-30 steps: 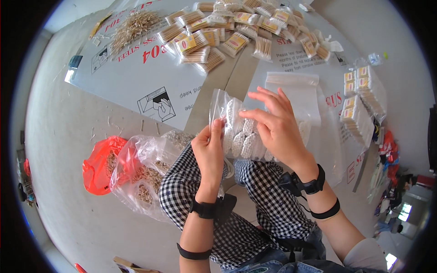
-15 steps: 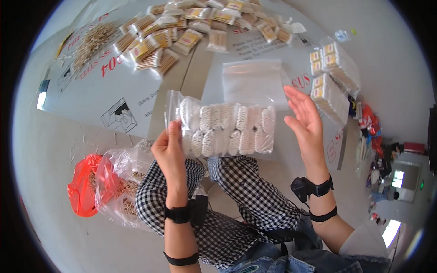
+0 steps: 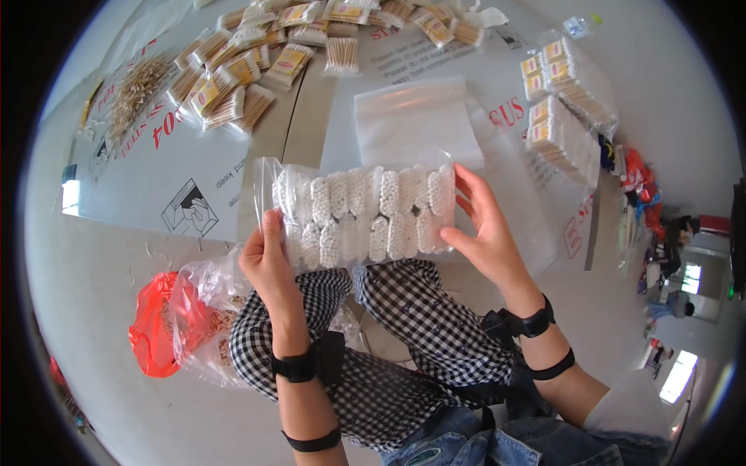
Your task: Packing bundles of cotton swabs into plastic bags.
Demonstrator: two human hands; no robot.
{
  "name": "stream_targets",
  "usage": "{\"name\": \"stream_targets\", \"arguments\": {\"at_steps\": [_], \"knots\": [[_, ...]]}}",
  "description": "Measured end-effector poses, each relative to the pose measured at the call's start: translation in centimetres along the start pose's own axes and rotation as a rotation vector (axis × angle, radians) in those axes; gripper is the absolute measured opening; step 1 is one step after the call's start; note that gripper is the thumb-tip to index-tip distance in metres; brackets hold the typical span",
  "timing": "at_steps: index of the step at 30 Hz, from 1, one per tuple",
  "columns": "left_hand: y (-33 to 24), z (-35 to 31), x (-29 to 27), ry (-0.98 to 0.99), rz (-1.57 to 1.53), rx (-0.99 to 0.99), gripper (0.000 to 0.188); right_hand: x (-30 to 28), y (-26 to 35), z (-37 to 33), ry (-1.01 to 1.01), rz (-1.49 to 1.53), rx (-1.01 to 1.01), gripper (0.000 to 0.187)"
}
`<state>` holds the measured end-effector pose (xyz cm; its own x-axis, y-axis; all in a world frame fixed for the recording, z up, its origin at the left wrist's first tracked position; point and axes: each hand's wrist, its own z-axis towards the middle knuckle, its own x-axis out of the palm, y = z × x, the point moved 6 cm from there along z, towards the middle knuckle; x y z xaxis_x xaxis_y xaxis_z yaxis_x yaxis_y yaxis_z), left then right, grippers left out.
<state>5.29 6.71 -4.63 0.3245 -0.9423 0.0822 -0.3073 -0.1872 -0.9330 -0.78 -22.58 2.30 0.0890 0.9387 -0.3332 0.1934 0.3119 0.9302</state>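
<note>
A clear plastic bag (image 3: 359, 216) packed with two rows of cotton swab packets hangs level above my knees, the white swab tips facing up. My left hand (image 3: 269, 260) grips its left end, thumb on top, where loose film sticks out past the packets. At the opposite end my right hand (image 3: 491, 233) clasps the bag, with the thumb on the near side and the fingers around the far edge. Just beyond the bag lies a stack of flat, translucent plastic bags (image 3: 412, 123) on the table.
Loose cotton swab packets (image 3: 287, 64) are heaped along the table's far side, left of centre. Loose sticks (image 3: 138, 93) lie at the far left. Filled bags of packets (image 3: 562, 141) stand at the right. A red bag (image 3: 151, 330) and a clear bag (image 3: 186, 311) sit low on the left.
My right hand has come in from beside the bag and closed on its right end. The bag has shifted slightly left in view, still in my left hand.
</note>
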Motion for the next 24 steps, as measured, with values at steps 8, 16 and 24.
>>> {"name": "stream_targets", "arguments": {"at_steps": [8,16,24], "knots": [[-0.1,-0.1,0.6,-0.033,-0.093,-0.005,0.026,0.0,0.2,0.2,-0.010,-0.019,-0.009,0.077],[-0.1,0.0,0.4,-0.043,-0.061,0.005,0.026,1.0,4.5,-0.5,-0.046,-0.288,-0.184,0.083],[-0.4,-0.3,0.6,-0.013,0.011,-0.008,0.034,3.3,5.0,0.0,-0.062,-0.488,-0.287,0.088]]}}
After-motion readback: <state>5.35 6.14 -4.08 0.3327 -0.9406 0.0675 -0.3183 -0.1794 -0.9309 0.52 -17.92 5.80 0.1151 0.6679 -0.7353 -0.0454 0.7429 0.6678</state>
